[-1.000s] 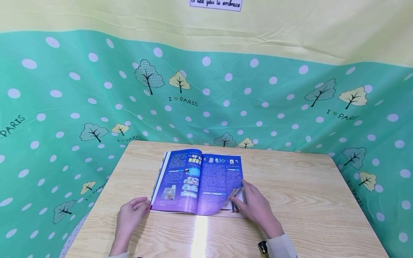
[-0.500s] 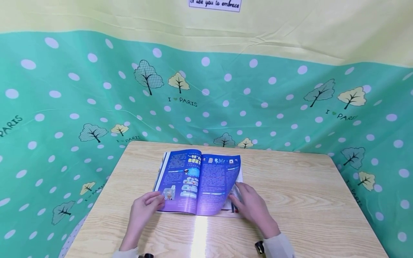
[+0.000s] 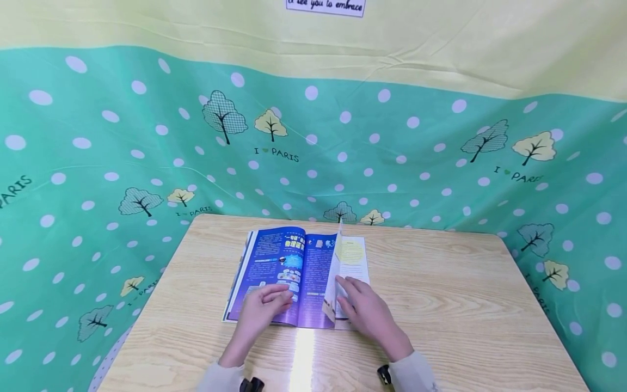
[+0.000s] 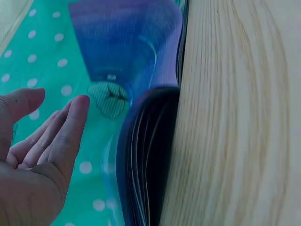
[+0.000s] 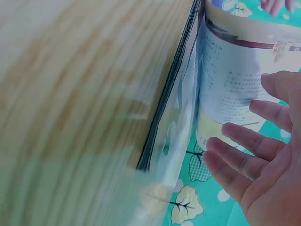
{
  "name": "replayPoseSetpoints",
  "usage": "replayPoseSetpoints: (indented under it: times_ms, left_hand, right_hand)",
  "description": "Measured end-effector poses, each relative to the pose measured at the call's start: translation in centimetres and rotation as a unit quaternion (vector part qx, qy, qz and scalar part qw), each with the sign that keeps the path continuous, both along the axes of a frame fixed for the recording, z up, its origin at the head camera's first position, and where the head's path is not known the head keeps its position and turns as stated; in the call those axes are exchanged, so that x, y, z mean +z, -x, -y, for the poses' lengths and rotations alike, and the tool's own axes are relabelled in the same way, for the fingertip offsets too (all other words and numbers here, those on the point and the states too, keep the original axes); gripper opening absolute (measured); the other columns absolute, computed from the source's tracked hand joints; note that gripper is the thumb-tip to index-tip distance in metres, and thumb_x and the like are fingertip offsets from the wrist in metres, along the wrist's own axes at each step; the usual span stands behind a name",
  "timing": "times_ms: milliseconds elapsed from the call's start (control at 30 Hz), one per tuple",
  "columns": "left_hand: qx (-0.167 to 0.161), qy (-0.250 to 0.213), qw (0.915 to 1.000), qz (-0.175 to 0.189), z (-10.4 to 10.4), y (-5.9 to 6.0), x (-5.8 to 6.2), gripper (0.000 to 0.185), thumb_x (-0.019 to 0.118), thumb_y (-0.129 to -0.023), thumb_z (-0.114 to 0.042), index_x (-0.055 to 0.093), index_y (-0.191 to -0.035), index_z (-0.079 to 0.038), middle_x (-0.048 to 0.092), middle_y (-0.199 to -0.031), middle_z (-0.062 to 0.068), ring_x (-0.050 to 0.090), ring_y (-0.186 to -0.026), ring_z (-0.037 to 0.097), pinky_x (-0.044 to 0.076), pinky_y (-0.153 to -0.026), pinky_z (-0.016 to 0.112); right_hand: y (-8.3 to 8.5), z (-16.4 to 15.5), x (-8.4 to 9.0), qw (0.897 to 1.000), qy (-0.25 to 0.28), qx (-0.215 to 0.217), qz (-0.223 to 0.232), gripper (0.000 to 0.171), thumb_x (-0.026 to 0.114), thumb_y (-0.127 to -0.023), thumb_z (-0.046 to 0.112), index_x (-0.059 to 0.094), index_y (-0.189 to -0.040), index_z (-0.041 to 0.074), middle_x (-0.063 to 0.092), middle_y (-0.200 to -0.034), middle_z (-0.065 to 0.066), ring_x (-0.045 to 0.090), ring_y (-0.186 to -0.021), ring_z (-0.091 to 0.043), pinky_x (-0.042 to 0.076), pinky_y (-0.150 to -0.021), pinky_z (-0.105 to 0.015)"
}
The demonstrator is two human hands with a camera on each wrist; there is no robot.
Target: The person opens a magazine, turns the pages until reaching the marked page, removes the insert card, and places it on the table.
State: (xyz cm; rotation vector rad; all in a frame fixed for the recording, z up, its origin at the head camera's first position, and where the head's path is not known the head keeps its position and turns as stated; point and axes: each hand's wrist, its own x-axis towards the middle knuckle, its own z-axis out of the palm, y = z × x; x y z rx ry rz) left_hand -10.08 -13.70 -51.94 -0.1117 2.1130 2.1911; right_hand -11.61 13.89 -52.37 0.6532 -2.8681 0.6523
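An open magazine (image 3: pixel 286 272) with blue and purple pages lies on the wooden table (image 3: pixel 441 294). My left hand (image 3: pixel 264 306) rests flat on its left page, fingers straight. My right hand (image 3: pixel 361 306) touches a page (image 3: pixel 334 277) that stands nearly upright over the spine, fingers straight behind it. A white page with a yellow circle (image 3: pixel 352 253) shows beneath. In the left wrist view my left hand (image 4: pixel 40 155) hovers beside the magazine's stacked page edges (image 4: pixel 148 155). In the right wrist view my right hand (image 5: pixel 256 165) spreads its fingers against the printed page (image 5: pixel 230 80).
A green polka-dot cloth (image 3: pixel 122 163) with trees and "I love Paris" print hangs behind and beside the table. A small text sign (image 3: pixel 326 6) sits on the yellow band above. Bare wood (image 3: pixel 465 326) lies to the right of the magazine.
My right hand has lifted the right-hand page from its corner up to near vertical. My left hand slid from the table edge onto the left page.
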Motion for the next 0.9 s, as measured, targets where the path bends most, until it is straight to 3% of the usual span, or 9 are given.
replayPoseSetpoints:
  times_ms: [200, 333, 500, 900]
  left_hand:
    - [-0.039, -0.020, 0.9990, -0.010, -1.6, 0.2, 0.2, 0.047, 0.077, -0.090, -0.014, 0.060, -0.122, 0.015, 0.071, -0.105, 0.025, 0.069, -0.096, 0.044, 0.062, -0.082, 0.037]
    - [-0.055, -0.033, 0.9979, -0.001, -2.3, 0.2, 0.5, 0.048, 0.077, -0.090, -0.015, 0.059, -0.123, 0.015, 0.071, -0.107, 0.024, 0.071, -0.095, 0.038, 0.062, -0.083, 0.037]
    - [-0.056, -0.042, 0.9975, 0.010, -2.6, 0.2, 0.5, 0.046, 0.077, -0.089, -0.013, 0.061, -0.122, 0.015, 0.072, -0.104, 0.021, 0.073, -0.091, 0.028, 0.062, -0.083, 0.036]
    - [-0.052, -0.058, 0.9967, 0.021, -2.9, -0.3, 1.2, 0.039, 0.076, -0.089, -0.007, 0.063, -0.119, 0.014, 0.071, -0.103, 0.024, 0.073, -0.089, 0.035, 0.063, -0.081, 0.035]
  right_hand:
    - [0.0, 0.6, 0.1, 1.000, -0.007, 0.007, -0.008, 0.051, 0.060, -0.101, 0.029, 0.048, -0.150, 0.018, 0.056, -0.138, -0.018, 0.055, -0.124, -0.035, 0.053, -0.100, -0.052]
    - [0.1, 0.9, 0.2, 1.000, -0.011, 0.007, 0.001, 0.053, 0.060, -0.101, 0.030, 0.046, -0.151, 0.020, 0.054, -0.141, -0.018, 0.054, -0.125, -0.036, 0.053, -0.100, -0.053]
    - [0.1, 1.3, 0.4, 0.999, -0.022, 0.004, 0.023, 0.056, 0.060, -0.101, 0.036, 0.043, -0.153, 0.023, 0.052, -0.143, -0.016, 0.052, -0.128, -0.034, 0.052, -0.102, -0.051]
    - [0.0, 1.4, 0.4, 0.999, -0.028, 0.005, 0.020, 0.058, 0.060, -0.100, 0.039, 0.043, -0.153, 0.022, 0.051, -0.144, -0.016, 0.052, -0.128, -0.034, 0.051, -0.103, -0.051]
